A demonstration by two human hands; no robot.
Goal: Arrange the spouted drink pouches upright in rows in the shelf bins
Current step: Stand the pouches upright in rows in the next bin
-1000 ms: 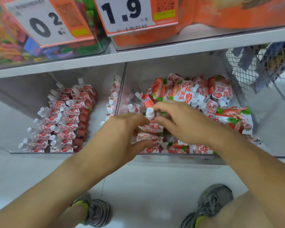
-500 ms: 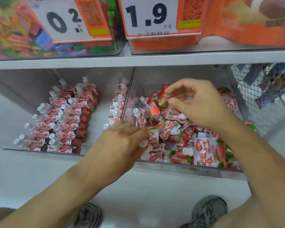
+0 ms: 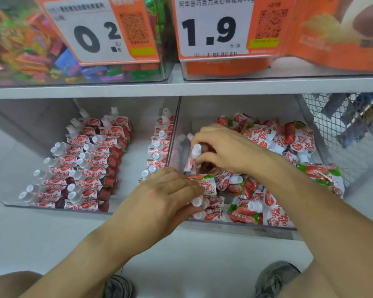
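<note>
- The right hand (image 3: pixel 226 149) has its fingers curled round a red-and-white spouted drink pouch with a white screw cap (image 3: pixel 194 157), holding it upright near the left wall of the right-hand clear plastic shelf bin (image 3: pixel 235 227).
- The left hand (image 3: pixel 159 203) lies at that bin's front left corner, fingers fairly straight over the front pouches of the short row (image 3: pixel 205 206); the thumb sits beneath, and it seems to steady them rather than grip them.
- My guess at the step: the held pouch is being set into the row forming along the left wall, cap up. Next it needs seating snugly behind the braced pouches so it doesn't topple, then another fetched from the heap.
- The loose heap of strawberry-printed pouches (image 3: pixel 274 136) fills the middle and right of this bin, lying every which way. It crowds the row and would have to be pushed aside to make room.
- The left-hand clear bin (image 3: pixel 58 208) looks further along: two tidy rows (image 3: pixel 84 166) on its left, a single row (image 3: pixel 158 151) against its right wall, and a bare strip between.
- Above, the white shelf edge (image 3: pixel 116 89) carries orange price cards reading 0.2 (image 3: pixel 95 37) and 1.9 (image 3: pixel 209 31); a wire mesh basket (image 3: pixel 342 125) stands at far right. Grey trainers (image 3: pixel 274 278) show on the floor below.
</note>
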